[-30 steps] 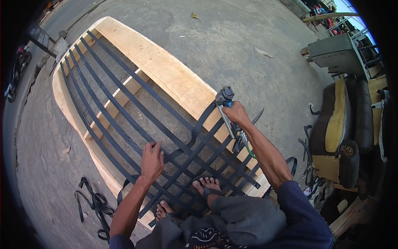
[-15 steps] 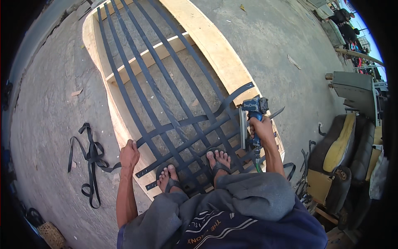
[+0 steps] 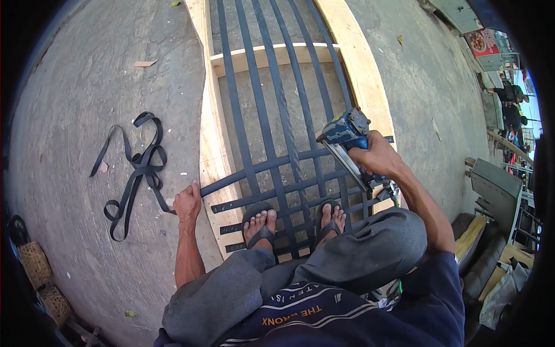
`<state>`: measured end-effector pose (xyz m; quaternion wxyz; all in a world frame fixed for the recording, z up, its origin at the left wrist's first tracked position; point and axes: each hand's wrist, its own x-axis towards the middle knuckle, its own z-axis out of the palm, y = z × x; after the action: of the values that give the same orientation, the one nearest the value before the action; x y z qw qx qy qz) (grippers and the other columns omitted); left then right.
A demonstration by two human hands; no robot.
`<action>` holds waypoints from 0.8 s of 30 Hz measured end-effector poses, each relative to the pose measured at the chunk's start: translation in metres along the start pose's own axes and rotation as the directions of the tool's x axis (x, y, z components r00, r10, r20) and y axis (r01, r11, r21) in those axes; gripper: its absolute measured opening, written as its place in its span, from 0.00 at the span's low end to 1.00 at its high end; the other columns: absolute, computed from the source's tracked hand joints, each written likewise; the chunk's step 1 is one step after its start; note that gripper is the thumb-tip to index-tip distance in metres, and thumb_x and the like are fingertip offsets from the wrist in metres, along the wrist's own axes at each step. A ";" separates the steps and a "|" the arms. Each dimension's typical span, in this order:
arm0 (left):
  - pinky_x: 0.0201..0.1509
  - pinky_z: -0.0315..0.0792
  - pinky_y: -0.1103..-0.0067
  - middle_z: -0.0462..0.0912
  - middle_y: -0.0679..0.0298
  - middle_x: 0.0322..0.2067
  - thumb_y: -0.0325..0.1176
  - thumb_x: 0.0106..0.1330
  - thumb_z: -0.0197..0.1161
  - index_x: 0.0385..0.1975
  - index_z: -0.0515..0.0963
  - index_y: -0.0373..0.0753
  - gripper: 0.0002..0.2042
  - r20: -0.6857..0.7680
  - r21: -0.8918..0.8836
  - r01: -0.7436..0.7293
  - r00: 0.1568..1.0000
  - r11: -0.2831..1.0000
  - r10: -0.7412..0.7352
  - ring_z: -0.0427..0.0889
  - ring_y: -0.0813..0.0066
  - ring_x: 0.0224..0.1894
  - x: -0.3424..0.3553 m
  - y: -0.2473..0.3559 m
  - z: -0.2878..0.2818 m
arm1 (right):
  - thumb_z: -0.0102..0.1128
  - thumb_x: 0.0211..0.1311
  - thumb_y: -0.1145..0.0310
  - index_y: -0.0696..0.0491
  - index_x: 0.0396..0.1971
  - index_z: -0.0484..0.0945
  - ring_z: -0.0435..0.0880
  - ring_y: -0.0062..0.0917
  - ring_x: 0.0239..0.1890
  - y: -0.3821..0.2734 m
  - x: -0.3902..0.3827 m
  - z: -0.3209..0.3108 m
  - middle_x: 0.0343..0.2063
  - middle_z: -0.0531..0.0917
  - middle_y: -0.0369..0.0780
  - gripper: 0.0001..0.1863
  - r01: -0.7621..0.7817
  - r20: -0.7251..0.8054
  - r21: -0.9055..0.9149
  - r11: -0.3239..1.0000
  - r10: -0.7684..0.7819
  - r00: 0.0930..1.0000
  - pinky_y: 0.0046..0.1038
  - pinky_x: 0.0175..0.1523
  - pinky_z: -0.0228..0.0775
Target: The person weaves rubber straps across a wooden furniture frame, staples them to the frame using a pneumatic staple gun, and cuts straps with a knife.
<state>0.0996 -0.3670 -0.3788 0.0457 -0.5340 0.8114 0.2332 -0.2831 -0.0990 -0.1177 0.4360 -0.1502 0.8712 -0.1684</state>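
Observation:
My left hand (image 3: 188, 202) is closed on a black webbing strap (image 3: 254, 169) at the left rail of a wooden frame (image 3: 214, 153). From there the strap runs taut to the right, crossing several lengthwise straps (image 3: 258, 95). Its loose tail (image 3: 147, 159) lies tangled on the ground to the left. My right hand (image 3: 378, 156) grips a blue pneumatic staple gun (image 3: 347, 128), held tilted above the webbing near the right rail. Shorter cross straps, stapled at the left rail, lie nearer me. The staple gun hides part of the right rail.
My sandalled feet (image 3: 260, 228) stand within the near end of the frame, among the straps. A wooden crosspiece (image 3: 277, 55) spans it farther off. Old seat cushions (image 3: 485, 254) and a grey cabinet (image 3: 494, 179) stand at right. Wood scraps (image 3: 145, 63) lie on the concrete.
The view has turned, so the frame looks straighter. The cross strap is now pulled tighter and flatter. My right hand has tilted the staple gun, its head leaning left over the webbing.

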 end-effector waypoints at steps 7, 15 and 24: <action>0.49 0.75 0.52 0.84 0.40 0.30 0.56 0.73 0.48 0.31 0.86 0.36 0.28 0.158 -0.094 0.148 0.979 0.985 -0.132 0.83 0.35 0.39 0.023 -0.009 0.001 | 0.59 0.52 0.64 0.67 0.28 0.79 0.80 0.38 0.20 -0.110 0.068 0.107 0.16 0.80 0.52 0.17 0.509 0.405 -0.239 0.827 -0.391 0.827 0.44 0.31 0.72; 0.46 0.75 0.54 0.84 0.40 0.30 0.53 0.72 0.51 0.29 0.85 0.34 0.27 0.233 -0.211 0.316 0.935 0.925 -0.266 0.83 0.36 0.38 0.039 -0.024 0.044 | 0.61 0.55 0.64 0.62 0.47 0.79 0.85 0.57 0.33 -0.083 0.093 0.217 0.26 0.83 0.60 0.22 0.611 0.578 -0.247 0.753 -0.391 0.716 0.50 0.44 0.78; 0.38 0.74 0.54 0.81 0.42 0.24 0.48 0.73 0.53 0.22 0.81 0.32 0.25 0.177 -0.381 0.270 0.960 0.884 -0.217 0.83 0.36 0.31 0.035 -0.033 0.060 | 0.63 0.53 0.64 0.58 0.61 0.70 0.86 0.53 0.33 -0.049 0.090 0.220 0.27 0.85 0.57 0.33 0.654 0.595 -0.327 0.683 -0.389 0.703 0.50 0.42 0.79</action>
<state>0.1035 -0.3811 -0.4546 0.0165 -0.6133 0.6679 0.4213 -0.1510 -0.2153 -0.2846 0.5108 -0.5480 0.6624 -0.0072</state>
